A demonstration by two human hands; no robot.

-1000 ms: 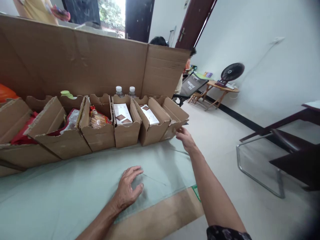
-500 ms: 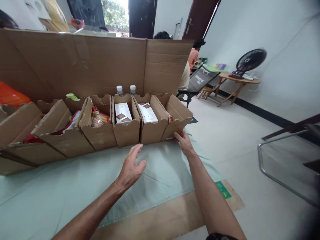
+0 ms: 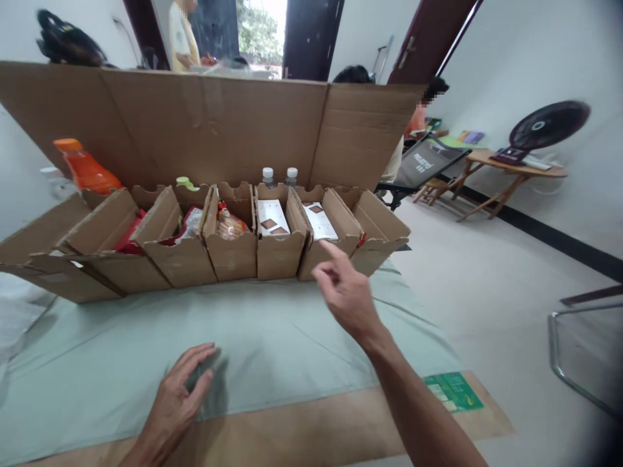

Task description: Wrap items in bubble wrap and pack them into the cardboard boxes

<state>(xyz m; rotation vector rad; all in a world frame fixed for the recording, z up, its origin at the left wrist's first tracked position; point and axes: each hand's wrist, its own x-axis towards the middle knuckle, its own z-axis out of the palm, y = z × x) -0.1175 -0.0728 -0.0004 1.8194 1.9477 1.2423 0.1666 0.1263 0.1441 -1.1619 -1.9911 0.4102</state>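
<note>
A row of cardboard bins (image 3: 232, 258) stands across the pale green cloth (image 3: 253, 337). My right hand (image 3: 348, 295) is in front of the bin second from the right, index finger stretched toward its front edge and the other fingers partly curled; no object shows in it. Whether the fingertip touches that bin, I cannot tell. Inside it leans a white box (image 3: 320, 222), and a similar white carton (image 3: 273, 217) is in the bin to its left. My left hand (image 3: 182, 392) hovers low over the cloth near the front, thumb and fingers apart, holding nothing. A bag of snack sticks (image 3: 231, 226) lies in the middle bin.
Behind the bins rises a tall cardboard panel (image 3: 219, 130). An orange bottle (image 3: 87, 168) leans at left; two white-capped bottles (image 3: 267, 176) stand behind the cartons. To the right are a folding chair (image 3: 426, 165), a fan (image 3: 548, 126) on a wooden table, and a metal frame (image 3: 552, 344). People are beyond the panel.
My right hand has left the rightmost bin's lower front and moved left to the neighbouring bin. My left hand has drawn back toward the cloth's near edge. The view has shifted left.
</note>
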